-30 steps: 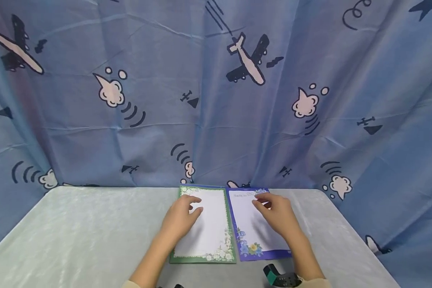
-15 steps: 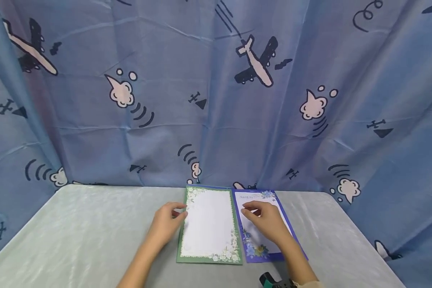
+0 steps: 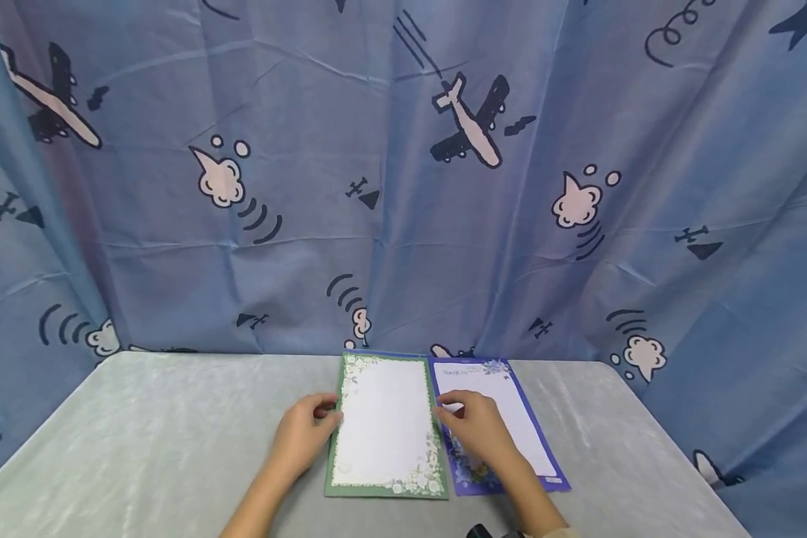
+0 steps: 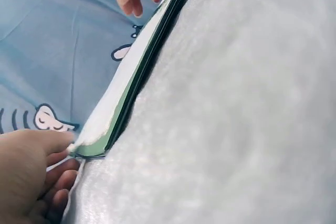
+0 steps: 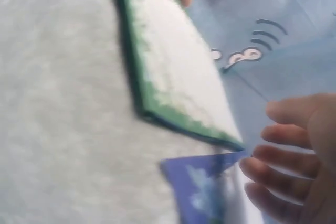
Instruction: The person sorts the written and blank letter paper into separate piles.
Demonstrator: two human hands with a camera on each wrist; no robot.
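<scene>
A green-bordered notepad [image 3: 386, 418] with white flowers printed round its blank page lies on the table. My left hand [image 3: 305, 433] is at its left edge, fingertips at or very near the border; the left wrist view shows the thumb [image 4: 55, 141] by the pad's edge and the other fingers loosely bent below. Whether it touches is unclear. To the right lies a purple-bordered notepad [image 3: 518, 415] with blue flowers, partly covered by my right hand [image 3: 477, 426]. This hand's fingertips are near the green pad's right edge; its fingers look spread apart in the right wrist view.
A pale cloth covers the table [image 3: 195, 433]. Behind it hangs a blue curtain [image 3: 296, 187] printed with planes and clouds. A blue edge shows along the top of the green notepad. A dark device sits by the right wrist.
Both hands have come off the pads' pages: the left hand moved left to the green notepad's left edge, the right hand moved left and nearer to its right edge.
</scene>
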